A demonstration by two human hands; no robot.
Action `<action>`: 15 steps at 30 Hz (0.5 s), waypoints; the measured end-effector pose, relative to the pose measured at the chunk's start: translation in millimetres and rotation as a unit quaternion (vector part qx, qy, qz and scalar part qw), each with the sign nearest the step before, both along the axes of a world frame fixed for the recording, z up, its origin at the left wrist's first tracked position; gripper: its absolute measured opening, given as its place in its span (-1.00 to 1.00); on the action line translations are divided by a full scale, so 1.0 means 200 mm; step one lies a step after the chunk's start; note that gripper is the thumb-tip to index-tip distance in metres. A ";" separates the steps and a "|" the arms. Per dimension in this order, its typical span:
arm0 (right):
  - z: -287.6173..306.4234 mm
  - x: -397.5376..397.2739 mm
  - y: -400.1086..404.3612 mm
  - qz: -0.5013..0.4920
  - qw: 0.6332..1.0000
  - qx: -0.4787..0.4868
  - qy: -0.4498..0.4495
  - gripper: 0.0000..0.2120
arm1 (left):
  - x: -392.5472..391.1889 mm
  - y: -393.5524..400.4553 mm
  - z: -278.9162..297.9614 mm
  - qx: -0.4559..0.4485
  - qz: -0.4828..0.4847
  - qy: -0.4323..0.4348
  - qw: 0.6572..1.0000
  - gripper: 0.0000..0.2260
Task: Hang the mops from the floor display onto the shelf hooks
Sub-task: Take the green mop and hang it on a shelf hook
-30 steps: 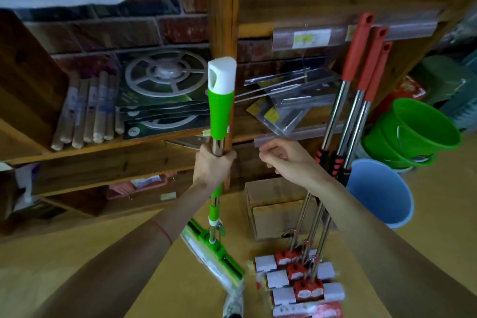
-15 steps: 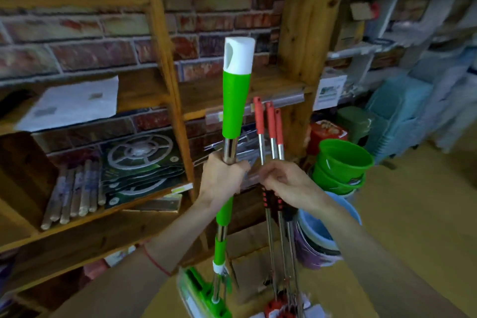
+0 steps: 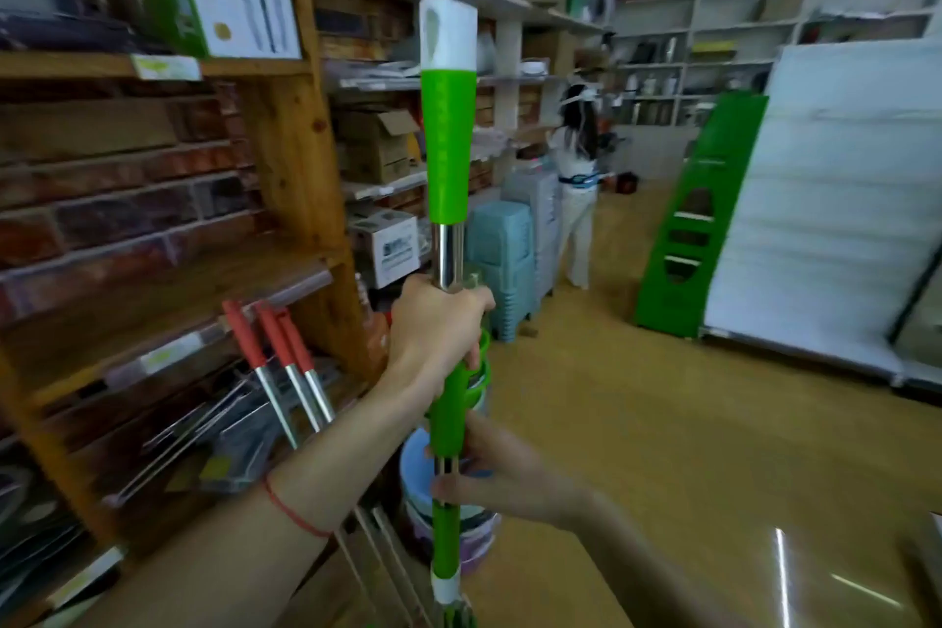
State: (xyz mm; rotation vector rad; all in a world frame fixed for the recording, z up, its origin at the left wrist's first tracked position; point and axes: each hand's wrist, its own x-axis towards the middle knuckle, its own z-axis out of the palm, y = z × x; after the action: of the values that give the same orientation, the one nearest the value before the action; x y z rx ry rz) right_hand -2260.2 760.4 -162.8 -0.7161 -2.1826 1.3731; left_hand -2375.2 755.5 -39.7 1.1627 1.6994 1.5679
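Observation:
I hold a green mop upright in front of me; it has a white cap on top and a steel shaft. My left hand grips the shaft just below the upper green sleeve. My right hand grips the pole lower down, where the lower green sleeve ends. The mop head is cut off at the bottom edge. Three mops with red handles lean against the wooden shelf on my left. No hooks are visible.
Stacked buckets stand behind the pole near the shelf foot. Grey-blue stools are stacked further along the shelf. A person in white stands down the aisle beside a green display stand. A white panel leans at the right.
My view has swung right and up, towards the aisle. The green mop has risen. My right hand has left the red-handled mops and taken hold of the green pole below my left hand.

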 end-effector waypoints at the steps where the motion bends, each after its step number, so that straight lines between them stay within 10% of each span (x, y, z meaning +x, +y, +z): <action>1: 0.01 0.05 0.00 -0.037 0.999 -0.018 0.014 -0.53 | 0.09 0.03 0.01 0.003 -0.030 -0.008 1.000 -0.73; 5: 0.04 0.28 0.00 -0.207 0.973 -0.062 0.078 -0.82 | 0.44 0.13 0.01 0.019 -0.130 -0.050 0.990 -0.62; 15: 0.06 1.27 -0.05 -0.561 0.815 -0.041 0.140 -0.77 | 1.55 0.18 0.08 0.039 -0.451 0.024 0.891 -0.59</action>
State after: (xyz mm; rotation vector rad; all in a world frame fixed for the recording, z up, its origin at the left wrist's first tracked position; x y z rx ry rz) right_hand -2005.5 751.0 -150.3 -1.4021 -1.0536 0.8133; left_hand -2065.1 792.2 -23.8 1.6982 0.8606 1.0036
